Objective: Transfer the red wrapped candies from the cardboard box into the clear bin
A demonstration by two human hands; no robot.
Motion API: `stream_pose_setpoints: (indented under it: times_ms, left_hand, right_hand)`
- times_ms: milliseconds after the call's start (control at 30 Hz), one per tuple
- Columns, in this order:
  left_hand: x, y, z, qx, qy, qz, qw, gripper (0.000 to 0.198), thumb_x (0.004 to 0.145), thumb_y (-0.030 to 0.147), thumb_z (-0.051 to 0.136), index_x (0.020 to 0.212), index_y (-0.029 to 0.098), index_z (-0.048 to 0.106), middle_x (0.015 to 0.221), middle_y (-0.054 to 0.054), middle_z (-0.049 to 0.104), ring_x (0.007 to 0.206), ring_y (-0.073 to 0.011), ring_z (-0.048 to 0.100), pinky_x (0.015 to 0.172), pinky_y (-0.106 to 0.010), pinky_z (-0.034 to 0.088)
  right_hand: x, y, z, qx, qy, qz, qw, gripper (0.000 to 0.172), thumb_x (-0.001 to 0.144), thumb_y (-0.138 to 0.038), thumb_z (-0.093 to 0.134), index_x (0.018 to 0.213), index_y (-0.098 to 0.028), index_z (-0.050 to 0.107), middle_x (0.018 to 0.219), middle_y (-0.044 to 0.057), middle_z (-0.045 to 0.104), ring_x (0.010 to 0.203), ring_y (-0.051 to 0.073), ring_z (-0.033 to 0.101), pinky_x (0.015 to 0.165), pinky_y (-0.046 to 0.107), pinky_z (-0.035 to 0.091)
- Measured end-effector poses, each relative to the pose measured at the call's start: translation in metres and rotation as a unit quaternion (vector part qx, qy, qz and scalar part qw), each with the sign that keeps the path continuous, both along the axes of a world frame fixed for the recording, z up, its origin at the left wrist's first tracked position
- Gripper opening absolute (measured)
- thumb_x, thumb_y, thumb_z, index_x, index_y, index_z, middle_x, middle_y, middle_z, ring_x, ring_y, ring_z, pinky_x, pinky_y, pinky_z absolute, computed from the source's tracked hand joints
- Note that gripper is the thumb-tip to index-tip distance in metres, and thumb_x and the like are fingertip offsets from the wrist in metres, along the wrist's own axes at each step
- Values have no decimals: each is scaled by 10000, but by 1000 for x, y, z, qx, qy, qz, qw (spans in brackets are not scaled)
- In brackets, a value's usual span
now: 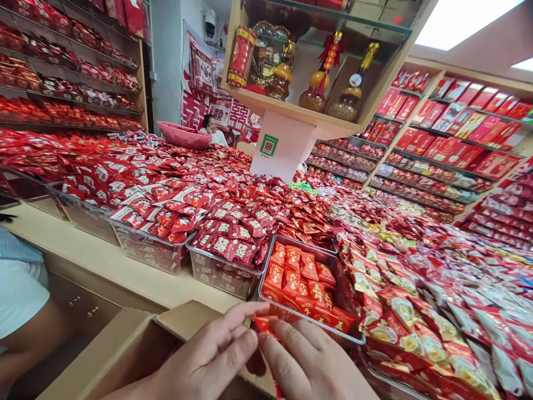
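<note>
My left hand [210,355] and my right hand [306,355] come together at the bottom middle, both closed around a red candy packet [264,322]. Most of that packet is hidden by my fingers. Just beyond my hands stands a clear plastic bin [306,322] partly filled with red, gold-lettered packets [291,272], several of them upright in rows. Below and left of my hands is an open cardboard box [125,355] with its flaps spread; its inside is mostly hidden.
More clear bins [220,275] heaped with red packets line the wooden counter [125,278]. Gold-and-red packets [408,333] are piled at right. A wooden display cabinet [300,119] hangs over the middle. A person's leg [37,328] is at left, and another person sits behind a pink basket [183,136].
</note>
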State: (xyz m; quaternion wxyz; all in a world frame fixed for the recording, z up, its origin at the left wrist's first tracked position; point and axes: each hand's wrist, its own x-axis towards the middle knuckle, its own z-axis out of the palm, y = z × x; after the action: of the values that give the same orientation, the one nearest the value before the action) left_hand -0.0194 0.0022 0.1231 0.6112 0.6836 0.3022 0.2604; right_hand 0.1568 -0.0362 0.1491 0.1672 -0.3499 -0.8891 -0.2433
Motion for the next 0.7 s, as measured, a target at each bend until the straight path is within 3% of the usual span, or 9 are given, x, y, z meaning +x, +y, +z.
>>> stream_pose_setpoints:
  times_ms: [67, 167, 267, 333, 500, 700]
  left_hand:
    - [-3, 9, -5, 35, 21, 36, 999, 436, 804, 415, 372, 1203, 240, 354, 809, -10, 574, 781, -140, 518, 741, -253, 405]
    - [-4, 22, -18, 72, 54, 85, 992, 453, 801, 362, 394, 1225, 234, 301, 760, 13, 558, 710, -116, 506, 719, -240, 394]
    - [-3, 28, -28, 83, 112, 80, 987, 374, 787, 335, 405, 1141, 214, 410, 751, 17, 562, 668, -108, 498, 641, -214, 389]
    - [-2, 27, -30, 104, 164, 47, 980, 292, 764, 329, 435, 1027, 226, 509, 761, 23, 576, 669, -109, 503, 611, -202, 378]
    - [-3, 21, -24, 186, 229, 25, 955, 213, 749, 311, 443, 914, 275, 573, 755, 54, 606, 709, -112, 524, 645, -195, 361]
    - [-5, 22, -27, 239, 234, 25, 942, 229, 745, 294, 447, 936, 280, 573, 806, 45, 621, 772, -127, 536, 686, -205, 370]
  right_hand:
    - [9, 7, 10, -23, -19, -31, 999, 271, 806, -140, 344, 1011, -120, 521, 926, 136, 622, 732, 184, 564, 602, 284, 492]
    - [37, 31, 27, -57, -15, -153, 987, 306, 793, -137, 365, 1076, -129, 483, 1046, 138, 564, 874, 208, 530, 721, 328, 460]
    - [71, 65, 33, -106, -5, -294, 950, 267, 786, -124, 357, 998, -124, 519, 927, 121, 605, 839, 203, 554, 718, 307, 439]
    - [89, 85, 31, -168, -34, -347, 922, 229, 779, -133, 360, 916, -126, 543, 844, 107, 625, 776, 195, 580, 672, 277, 434]
    - [102, 110, 12, -294, -145, -383, 864, 225, 722, -97, 410, 868, -112, 580, 862, 120, 645, 798, 194, 600, 631, 228, 423]
    - [91, 115, 3, -339, -196, -356, 848, 252, 639, -83, 509, 871, -48, 603, 886, 174, 643, 825, 228, 604, 655, 239, 450]
